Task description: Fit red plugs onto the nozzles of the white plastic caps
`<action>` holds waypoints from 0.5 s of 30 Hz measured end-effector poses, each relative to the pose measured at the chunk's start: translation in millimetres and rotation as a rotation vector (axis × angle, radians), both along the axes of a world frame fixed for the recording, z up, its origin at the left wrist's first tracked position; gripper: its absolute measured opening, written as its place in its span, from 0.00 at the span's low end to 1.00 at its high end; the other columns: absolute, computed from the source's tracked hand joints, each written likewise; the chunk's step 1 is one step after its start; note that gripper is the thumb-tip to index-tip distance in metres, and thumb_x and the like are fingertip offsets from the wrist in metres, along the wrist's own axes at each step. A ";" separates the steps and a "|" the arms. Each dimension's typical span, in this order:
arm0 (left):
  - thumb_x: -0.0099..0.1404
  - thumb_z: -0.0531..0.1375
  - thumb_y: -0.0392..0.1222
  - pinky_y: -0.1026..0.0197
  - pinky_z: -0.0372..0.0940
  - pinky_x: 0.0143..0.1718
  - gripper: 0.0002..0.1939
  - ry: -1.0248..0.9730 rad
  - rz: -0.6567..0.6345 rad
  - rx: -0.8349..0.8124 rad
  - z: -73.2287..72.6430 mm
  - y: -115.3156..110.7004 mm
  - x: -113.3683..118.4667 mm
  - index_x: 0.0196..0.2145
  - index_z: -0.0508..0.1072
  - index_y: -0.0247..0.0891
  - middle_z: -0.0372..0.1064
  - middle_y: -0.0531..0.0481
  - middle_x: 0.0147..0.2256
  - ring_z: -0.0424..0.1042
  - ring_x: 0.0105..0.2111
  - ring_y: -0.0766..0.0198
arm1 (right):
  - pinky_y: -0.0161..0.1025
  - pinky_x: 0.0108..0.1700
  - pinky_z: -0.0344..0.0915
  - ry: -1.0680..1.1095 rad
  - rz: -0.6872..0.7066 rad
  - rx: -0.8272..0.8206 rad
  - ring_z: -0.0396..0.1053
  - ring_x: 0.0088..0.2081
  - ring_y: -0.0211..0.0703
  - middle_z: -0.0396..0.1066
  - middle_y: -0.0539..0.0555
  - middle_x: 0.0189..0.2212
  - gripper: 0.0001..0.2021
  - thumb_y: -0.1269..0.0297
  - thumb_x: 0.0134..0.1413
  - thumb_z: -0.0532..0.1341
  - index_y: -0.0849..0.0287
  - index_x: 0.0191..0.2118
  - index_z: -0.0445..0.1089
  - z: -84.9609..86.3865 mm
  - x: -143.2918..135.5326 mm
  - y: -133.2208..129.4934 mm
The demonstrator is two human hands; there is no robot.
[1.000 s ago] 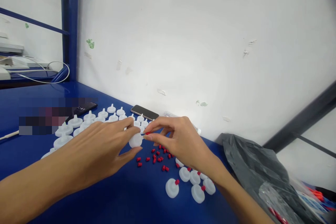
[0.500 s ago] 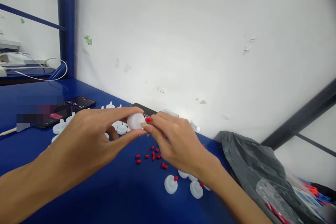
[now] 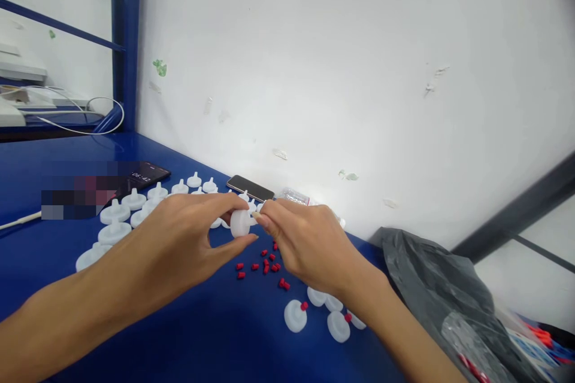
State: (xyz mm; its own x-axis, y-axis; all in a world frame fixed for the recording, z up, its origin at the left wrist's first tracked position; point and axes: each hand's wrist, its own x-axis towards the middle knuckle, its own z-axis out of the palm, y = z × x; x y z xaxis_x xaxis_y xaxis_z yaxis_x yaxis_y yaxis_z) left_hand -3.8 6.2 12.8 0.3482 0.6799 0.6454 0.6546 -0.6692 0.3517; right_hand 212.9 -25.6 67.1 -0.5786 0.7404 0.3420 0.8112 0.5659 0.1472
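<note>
My left hand holds a white spouted bottle cap on its side between thumb and fingers, with the spout pointing right. At that spout, my right hand is closed in a pinch; its fingertips hide the spout's end and the small red cap seen there earlier. Below the hands, several small red caps lie loose on the blue table. Nearer my right forearm lie several white spouted caps with red tips, one white cap standing apart from the others.
Several white spouted caps stand in rows at left, partly behind my left hand. A phone with a lit timer and a dark phone lie on the table. At right are a grey plastic bag and a dark slanted bar.
The white cap has turned so its spout points right into my right fingers. The red cap that showed at my right fingertips is now hidden. The view has shifted slightly.
</note>
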 end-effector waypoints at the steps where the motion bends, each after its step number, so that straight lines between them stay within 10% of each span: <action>1: 0.70 0.59 0.59 0.57 0.69 0.32 0.20 -0.031 -0.011 0.027 2.1 -1.5 -0.7 0.47 0.81 0.45 0.82 0.54 0.31 0.75 0.21 0.61 | 0.39 0.27 0.44 0.026 0.006 0.022 0.52 0.25 0.38 0.67 0.48 0.29 0.19 0.60 0.81 0.45 0.56 0.38 0.66 -1.4 -0.5 -0.1; 15: 0.76 0.55 0.64 0.59 0.61 0.24 0.21 -0.064 -0.040 0.301 0.3 -4.3 -1.9 0.45 0.82 0.53 0.74 0.60 0.21 0.68 0.17 0.65 | 0.39 0.27 0.45 0.034 -0.056 0.080 0.55 0.25 0.38 0.68 0.48 0.29 0.18 0.64 0.80 0.44 0.56 0.40 0.68 -7.3 -10.1 -2.2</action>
State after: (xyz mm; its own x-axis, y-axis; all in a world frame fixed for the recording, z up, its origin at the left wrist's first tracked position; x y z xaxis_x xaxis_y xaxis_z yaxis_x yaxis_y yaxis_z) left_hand -5.7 1.9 13.1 0.3230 0.4417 0.8370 0.6086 -0.7742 0.1737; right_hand 202.8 -27.8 59.9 -0.5241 0.7411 0.4196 0.8466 0.5070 0.1621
